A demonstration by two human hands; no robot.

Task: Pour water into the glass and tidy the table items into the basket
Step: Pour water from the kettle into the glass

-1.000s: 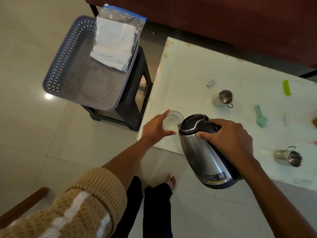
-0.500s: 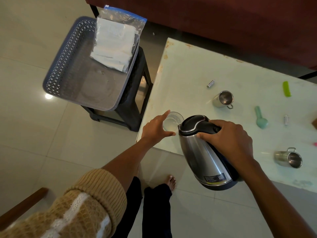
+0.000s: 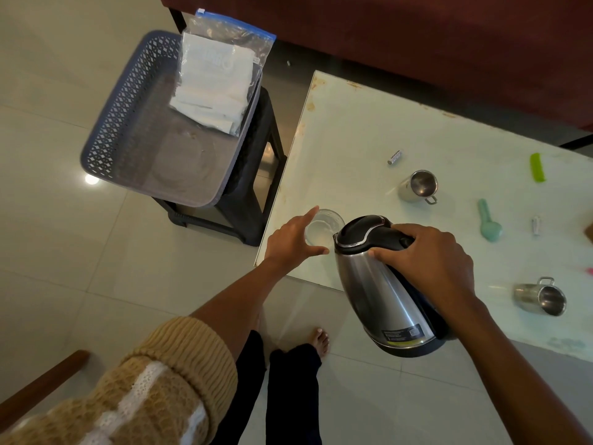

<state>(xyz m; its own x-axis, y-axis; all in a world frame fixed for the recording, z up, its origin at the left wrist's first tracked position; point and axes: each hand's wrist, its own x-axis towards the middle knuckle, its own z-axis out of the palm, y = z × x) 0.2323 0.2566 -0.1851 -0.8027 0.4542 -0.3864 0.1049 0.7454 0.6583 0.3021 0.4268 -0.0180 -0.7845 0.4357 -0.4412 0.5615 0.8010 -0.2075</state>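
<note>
A clear glass (image 3: pixel 323 227) stands near the table's front left corner, with my left hand (image 3: pixel 293 242) wrapped around its left side. My right hand (image 3: pixel 426 258) grips the black handle of a steel kettle (image 3: pixel 382 290), which is tilted with its spout over the glass rim. The glass holds some water. A grey lattice basket (image 3: pixel 128 123) sits on a black stool to the left, with a zip bag of white paper (image 3: pixel 218 81) leaning in it. Two steel mugs (image 3: pixel 417 186) (image 3: pixel 542 298), two batteries (image 3: pixel 394 157) (image 3: pixel 536 224), a teal scoop (image 3: pixel 489 221) and a green clip (image 3: pixel 537 167) lie on the table.
The pale glass-topped table (image 3: pixel 353 130) has a dark red sofa (image 3: pixel 417 33) behind it. The black stool (image 3: pixel 256 175) stands between basket and table. A wooden chair arm (image 3: pixel 41 383) shows at the lower left, and my bare foot (image 3: pixel 319 342) rests on the tiled floor.
The kettle and both hands have stayed almost still over the glass; only a very slight shift of the view is visible.
</note>
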